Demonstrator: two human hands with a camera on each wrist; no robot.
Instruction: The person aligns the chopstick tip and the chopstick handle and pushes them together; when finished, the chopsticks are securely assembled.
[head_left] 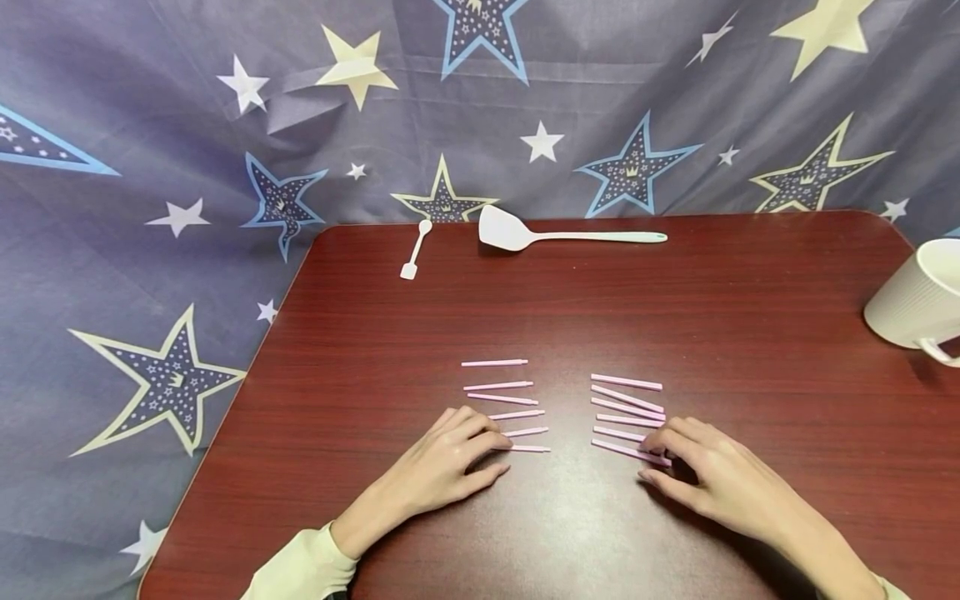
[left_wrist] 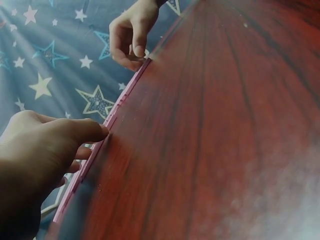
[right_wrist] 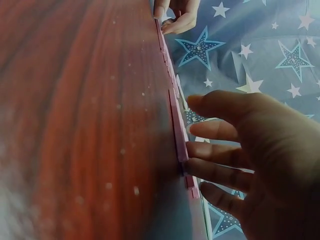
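Note:
Two columns of thin pink sticks lie on the table. Each left-column stick (head_left: pixel 495 363) has a narrower tip at its right end; each right-column stick (head_left: pixel 627 382) looks plain and slightly thicker. Over the left ends of the nearer left sticks lies my left hand (head_left: pixel 457 458), fingers loosely bent, thumb apart and nothing gripped. My right hand (head_left: pixel 712 475) is at the right ends of the nearest right sticks, its fingertips touching or just above them. In the right wrist view its fingers (right_wrist: pixel 220 155) are spread beside a pink stick (right_wrist: pixel 177 127). Fingers partly hide several stick ends.
A white spatula (head_left: pixel 504 230) and a small white double-ended scoop (head_left: pixel 416 250) lie along the far edge of the brown table (head_left: pixel 360 333). At the far right stands a white ribbed mug (head_left: pixel 907 304). A star-patterned cloth (head_left: pixel 525 108) hangs behind and to the left.

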